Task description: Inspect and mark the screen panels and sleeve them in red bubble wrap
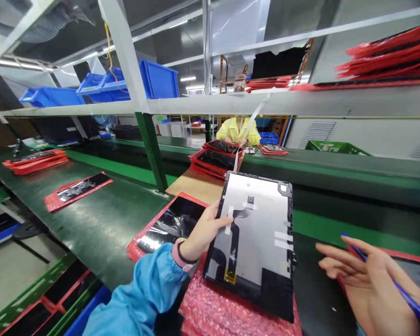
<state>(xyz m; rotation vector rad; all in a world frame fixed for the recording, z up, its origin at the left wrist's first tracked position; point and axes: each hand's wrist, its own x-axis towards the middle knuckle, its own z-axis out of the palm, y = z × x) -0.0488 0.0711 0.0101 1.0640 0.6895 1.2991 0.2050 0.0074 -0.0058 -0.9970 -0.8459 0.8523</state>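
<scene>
- The left hand [205, 228], in a blue sleeve [140, 294], was clamped on one tablet display panel [252, 233], its fingers lying across the panel's left edge.
- The panel lay to that hand's right, over one pink bubble wrap sheet [231, 312], its long axis running away from the person with a slight tilt.
- The right hand [374, 289] was apart from the panel, curled around one blue pen [408, 298]; the left was nearer.
- On the green workbench belt [101, 233] lay two single red-framed panels [171, 224] and two red stacks [213, 161].
- Farthest sat one co-worker [238, 133] and at least three blue bins [159, 79].
</scene>
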